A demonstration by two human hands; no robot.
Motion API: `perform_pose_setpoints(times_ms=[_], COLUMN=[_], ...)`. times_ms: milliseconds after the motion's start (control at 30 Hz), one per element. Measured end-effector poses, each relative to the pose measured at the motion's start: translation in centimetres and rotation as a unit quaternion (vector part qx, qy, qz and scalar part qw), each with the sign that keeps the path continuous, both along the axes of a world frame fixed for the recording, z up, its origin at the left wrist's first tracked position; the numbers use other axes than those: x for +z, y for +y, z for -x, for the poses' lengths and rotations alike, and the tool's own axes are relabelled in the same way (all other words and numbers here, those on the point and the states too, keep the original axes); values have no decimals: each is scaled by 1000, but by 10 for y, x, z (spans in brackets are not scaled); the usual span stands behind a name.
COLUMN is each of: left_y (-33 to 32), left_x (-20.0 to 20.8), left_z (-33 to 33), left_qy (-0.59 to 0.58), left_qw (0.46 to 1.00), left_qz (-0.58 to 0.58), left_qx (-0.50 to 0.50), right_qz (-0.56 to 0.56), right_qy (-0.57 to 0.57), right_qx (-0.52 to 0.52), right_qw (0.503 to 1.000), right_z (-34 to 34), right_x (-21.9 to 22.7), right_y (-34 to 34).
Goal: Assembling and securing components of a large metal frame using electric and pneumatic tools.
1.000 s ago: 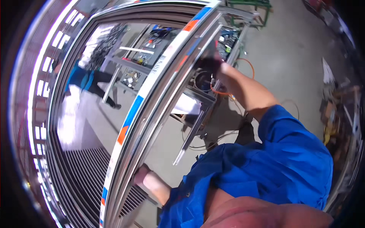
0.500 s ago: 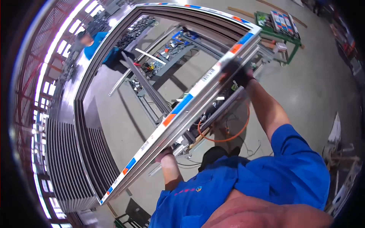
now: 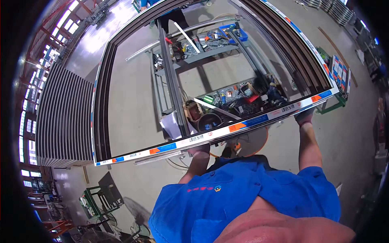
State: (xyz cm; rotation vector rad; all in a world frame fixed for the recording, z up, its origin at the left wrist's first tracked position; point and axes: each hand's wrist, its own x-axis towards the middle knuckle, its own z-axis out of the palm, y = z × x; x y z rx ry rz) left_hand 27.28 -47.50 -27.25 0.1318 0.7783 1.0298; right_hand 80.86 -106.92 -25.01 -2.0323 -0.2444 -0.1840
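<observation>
Head view: large dark-brown rectangular aluminium window frame [image 3: 103,101], its near rail wrapped in white protective film with blue and orange patches, held up over a cluttered metal workbench [image 3: 227,101]. Left hand [image 3: 199,150] clasped around near rail from below; gloved right hand [image 3: 304,117] gripping the same rail near the right corner.

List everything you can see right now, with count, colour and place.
window frame: one, dark brown with white protective tape, held up flat across centre
workbench: one, grey metal, cluttered with tools, beneath the frame
blue bin: one, on the workbench, top
stacked profiles: one dark pile, left
green carts: two, lower left and right
co-worker: one, top edge
left hand: gripping the frame's near rail
right hand: gloved, gripping the near right corner
</observation>
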Motion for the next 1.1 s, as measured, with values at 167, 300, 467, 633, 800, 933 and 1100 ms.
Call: perform_pose_setpoints(times_ms=[167, 300, 467, 633, 800, 933, 1100], left_y=[-11, -39, -90, -124, -184, -208, -238], left_x=[-45, -83, -120, -167, -213, -214, -261], left_z=[-96, -193, -310, -328, -306, -327, -310], left_qy=[-4, 2, 7, 14, 22, 52, 24], left_qw=[999, 994, 984, 980, 974, 981, 968], left_qz=[-11, -20, -34, -44, -47, -46, -143], left_qx=[-52, -112, -174, -192, -222, -179, -203], right_qz=[-533, -522, -525, -158, -282, -53, 364], right_qy=[230, 263, 464, 259, 311, 2, -183], right_qx=[2, 2, -46, -181, -326, -190, -148], right_qw=[814, 811, 712, 935, 847, 980, 901], right_z=[-55, -97, -140, -182, -220, -245, -281], right_x=[-1, 4, 0, 8, 61, 10, -16], right_y=[-34, -53, -167, -230, -202, -242, -272])
